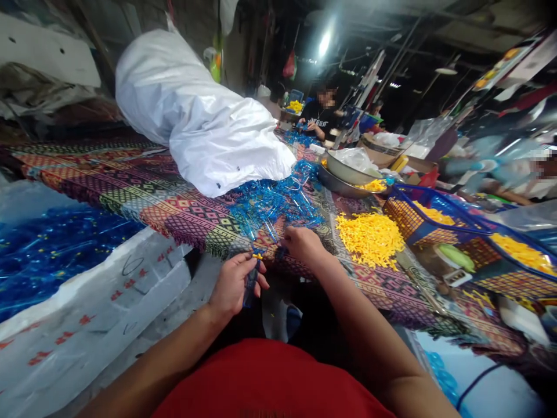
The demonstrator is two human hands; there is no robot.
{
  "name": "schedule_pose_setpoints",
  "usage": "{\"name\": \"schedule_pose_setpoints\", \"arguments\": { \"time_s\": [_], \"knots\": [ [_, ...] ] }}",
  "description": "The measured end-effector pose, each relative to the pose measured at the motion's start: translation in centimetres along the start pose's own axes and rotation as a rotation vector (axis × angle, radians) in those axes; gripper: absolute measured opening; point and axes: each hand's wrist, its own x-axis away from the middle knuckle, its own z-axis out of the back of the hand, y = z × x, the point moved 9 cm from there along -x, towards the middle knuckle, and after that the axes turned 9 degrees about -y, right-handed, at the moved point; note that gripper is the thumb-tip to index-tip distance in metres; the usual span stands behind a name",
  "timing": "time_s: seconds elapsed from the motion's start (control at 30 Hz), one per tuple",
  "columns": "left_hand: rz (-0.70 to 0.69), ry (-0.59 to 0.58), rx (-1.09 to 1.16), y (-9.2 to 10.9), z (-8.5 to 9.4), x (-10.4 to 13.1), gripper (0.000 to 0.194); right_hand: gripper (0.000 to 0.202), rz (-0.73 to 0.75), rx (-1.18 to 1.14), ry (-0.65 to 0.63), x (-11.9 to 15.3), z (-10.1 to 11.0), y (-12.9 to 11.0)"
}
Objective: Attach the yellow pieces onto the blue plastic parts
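Note:
My left hand (232, 283) is closed around a translucent blue plastic tube-like piece (250, 287), held just off the table's front edge. A small yellow plastic piece (257, 255) sits at its upper end, by my thumb. To the right, my right hand (303, 242) is curled with its fingers pressed together over the table edge. Something small and dark bluish shows below its fingertips, too unclear to name. Just beyond both hands lies a loose heap of clear blue plastic pieces (278, 203). A pile of small yellow plastic pieces (369, 237) is right of my right hand.
A patterned cloth (148, 200) covers the table. A large white sack (230, 142) lies across it. Metal bowls (348, 174) and blue-rimmed baskets (435, 232) with yellow pieces stand at right. A white foam box (130, 290) holds blue pieces at left. A person (319, 113) sits across.

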Motion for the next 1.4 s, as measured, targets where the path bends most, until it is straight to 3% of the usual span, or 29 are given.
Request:
{"name": "schedule_pose_setpoints", "arguments": {
  "time_s": [0.27, 0.43, 0.63, 0.87, 1.13, 1.27, 1.4],
  "knots": [
    [0.02, -0.048, 0.016, -0.3, -0.5, -0.2, 0.016, 0.029, -0.112, -0.052, 0.045, -0.3, -0.1, 2.2],
    [0.022, -0.037, 0.019, -0.5, -0.2, -0.3, 0.015, 0.032, -0.124, -0.019, 0.052, 2.1, -0.3, 3.8],
    [0.047, -0.057, 0.032, -0.7, -1.0, -0.6, 0.015, 0.03, 0.086, 0.158, 0.097, 5.6, -0.9, 1.3],
    [0.059, -0.045, 0.028, 0.1, -1.5, -0.2, 0.018, 0.024, 0.105, 0.094, 0.135, 4.2, -0.7, -0.2],
    [0.089, -0.076, 0.024, -0.5, -2.5, -0.5, 0.015, 0.02, 0.141, 0.016, 0.192, 4.2, -1.2, 0.4],
    [0.081, -0.081, 0.029, -0.6, -3.0, -0.6, 0.016, 0.023, 0.146, -0.182, 0.37, 5.2, -0.3, 1.3],
    [0.012, -0.098, 0.042, 0.5, -4.0, -0.8, 0.028, 0.024, 0.162, -0.739, 0.588, 7.5, 1.2, 3.1]
  ]
}}
